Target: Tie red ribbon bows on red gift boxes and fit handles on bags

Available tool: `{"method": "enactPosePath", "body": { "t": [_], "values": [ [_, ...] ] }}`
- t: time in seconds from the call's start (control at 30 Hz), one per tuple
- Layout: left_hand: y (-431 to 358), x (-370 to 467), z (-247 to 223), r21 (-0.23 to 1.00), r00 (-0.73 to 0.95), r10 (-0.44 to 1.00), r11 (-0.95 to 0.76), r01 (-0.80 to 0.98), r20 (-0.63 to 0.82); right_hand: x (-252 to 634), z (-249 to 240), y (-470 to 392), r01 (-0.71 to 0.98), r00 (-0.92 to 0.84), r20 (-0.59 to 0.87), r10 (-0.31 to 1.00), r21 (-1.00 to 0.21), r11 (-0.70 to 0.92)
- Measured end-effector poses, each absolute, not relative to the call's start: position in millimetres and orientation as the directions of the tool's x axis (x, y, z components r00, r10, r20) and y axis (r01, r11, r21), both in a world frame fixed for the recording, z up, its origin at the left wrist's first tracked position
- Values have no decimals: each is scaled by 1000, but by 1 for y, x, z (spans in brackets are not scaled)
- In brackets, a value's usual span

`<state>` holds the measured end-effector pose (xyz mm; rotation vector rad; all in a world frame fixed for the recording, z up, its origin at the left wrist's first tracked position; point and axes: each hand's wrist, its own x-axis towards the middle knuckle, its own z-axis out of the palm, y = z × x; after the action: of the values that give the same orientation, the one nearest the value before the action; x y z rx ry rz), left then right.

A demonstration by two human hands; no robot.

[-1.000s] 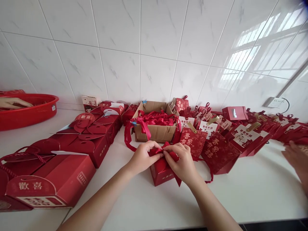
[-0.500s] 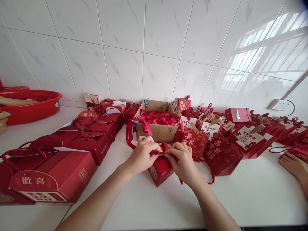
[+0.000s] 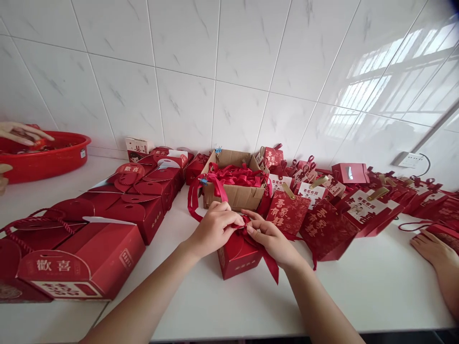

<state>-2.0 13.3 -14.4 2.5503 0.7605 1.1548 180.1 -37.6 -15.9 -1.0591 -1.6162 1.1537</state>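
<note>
A small red gift box (image 3: 239,262) stands on the white counter in front of me, one corner turned toward me. Red ribbon (image 3: 269,265) lies over its top, and a loose tail hangs down its right side. My left hand (image 3: 216,227) pinches the ribbon above the box from the left, thumb against the fingers. From the right, my right hand (image 3: 270,239) has thumb and forefinger closed on the ribbon by the knot, its other fingers loosely bent. The fingers partly hide the knot.
Behind the gift box is a cardboard carton (image 3: 234,196) of red ribbons. Larger red boxes (image 3: 82,263) line the left; several red bags (image 3: 330,228) fill the right. A person's hand reaches into a red basin (image 3: 53,165); another person's hand (image 3: 435,251) rests far right.
The gift box has turned slightly, and the ribbon tail now hangs lower on its right. My right hand's fingers have shifted at the knot. Another person's hand has appeared over the basin.
</note>
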Motion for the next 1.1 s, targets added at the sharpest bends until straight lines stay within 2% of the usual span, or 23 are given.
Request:
{"method": "enactPosePath", "body": {
  "t": [0.17,0.23,0.33,0.4,0.57,0.7,0.8,0.97,1.1],
  "values": [
    [16,-1,-16,658,416,702,-702,272,578,176,-22,-34,73,-169,154,974,-983,168],
    [14,-4,-11,641,391,694,-715,279,604,176,-24,-34,59,-141,150,979,-985,159],
    [9,-6,-4,578,497,638,-761,294,588,175,-25,-33,53,-129,163,978,-984,171],
    [6,-5,-2,591,549,634,-755,284,545,175,-24,-33,45,-125,179,976,-982,186],
    [12,-3,-8,664,515,713,-675,320,476,174,-21,-34,42,-101,178,979,-982,183],
    [19,-8,-10,703,548,727,-637,316,413,180,-17,-41,138,-109,165,980,-974,180],
    [20,-12,-6,726,580,731,-609,320,358,186,-16,-49,306,-62,197,978,-929,207],
    [17,-15,1,749,605,734,-580,320,309,191,-16,-54,557,-71,373,925,-755,346],
    [16,-16,3,721,595,732,-603,341,331,192,-9,-56,738,-56,441,896,-586,334]
  ]
}}
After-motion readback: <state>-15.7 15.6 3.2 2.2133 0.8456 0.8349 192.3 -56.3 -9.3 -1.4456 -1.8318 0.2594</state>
